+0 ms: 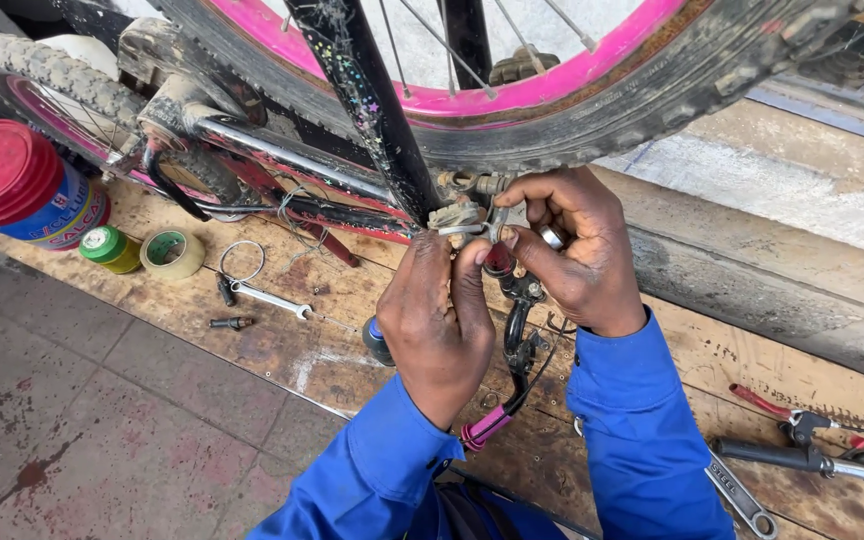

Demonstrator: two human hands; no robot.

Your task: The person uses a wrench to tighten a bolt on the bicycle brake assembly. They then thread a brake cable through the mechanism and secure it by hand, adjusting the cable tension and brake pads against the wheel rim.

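Observation:
A small bicycle with pink rims stands upside down over a worn wooden board [282, 330]. Its knobby tyre [592, 120] arches across the top. My left hand [437, 320] and my right hand [572, 250], both in blue sleeves, meet at the rim brake caliper [462, 210] beside the dark sparkly fork leg [372, 110]. Left fingers pinch the brake arm from below. My right hand, wearing a ring, grips a red-handled tool [499, 258] at the caliper. A black brake part with cable [520, 340] hangs under the hands.
On the board at left lie a red-lidded tin [12, 185], a small green-capped jar [107, 247], a tape roll [172, 253], a wire ring and a small spanner [270, 298]. A wrench [737, 495], red-handled pliers [777, 408] and a handlebar grip [782, 457] lie at right. The second wheel [62, 90] is top left.

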